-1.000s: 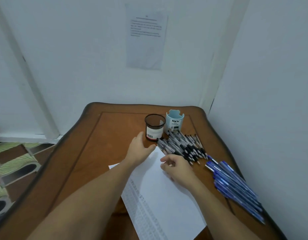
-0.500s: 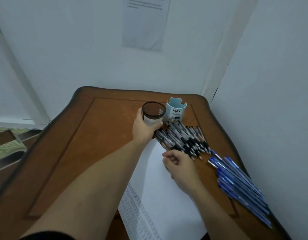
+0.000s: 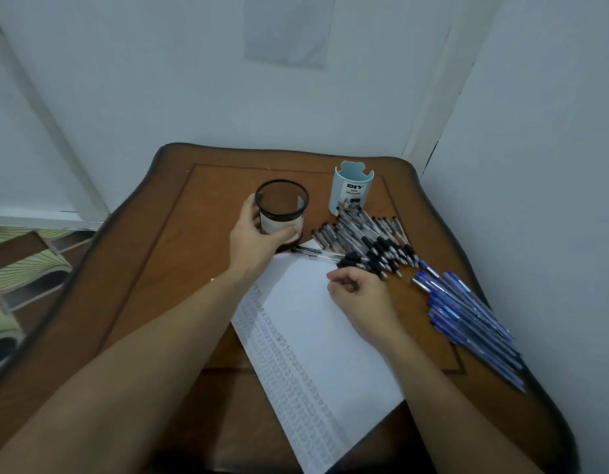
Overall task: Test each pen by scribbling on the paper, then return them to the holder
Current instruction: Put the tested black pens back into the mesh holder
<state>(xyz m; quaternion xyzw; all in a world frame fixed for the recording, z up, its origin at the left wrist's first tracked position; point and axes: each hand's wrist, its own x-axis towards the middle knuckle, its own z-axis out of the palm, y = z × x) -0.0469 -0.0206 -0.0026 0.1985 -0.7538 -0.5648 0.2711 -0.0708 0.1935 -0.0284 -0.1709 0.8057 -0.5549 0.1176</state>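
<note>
My left hand [image 3: 253, 236] is wrapped around a black mesh pen holder [image 3: 282, 206], which is empty and sits left of the pens. A light blue holder [image 3: 352, 191] marked DIY stands upright behind it to the right. A pile of black-grip pens [image 3: 371, 242] lies beside the holders, and a pile of blue pens [image 3: 467, 313] lies along the right edge. My right hand [image 3: 359, 295] rests loosely curled on the white paper [image 3: 316, 336], close to the black pens; whether it holds one is hidden. Rows of scribbles fill the paper's left side.
The wooden table [image 3: 159, 268] stands in a corner between pale walls. A sheet of paper [image 3: 289, 29] is stuck on the back wall. Patterned floor tiles [image 3: 22, 268] show to the left.
My left hand reached forward from the paper's top edge and closed around the black mesh holder, shifting it left, away from the blue holder. My right hand stayed on the paper.
</note>
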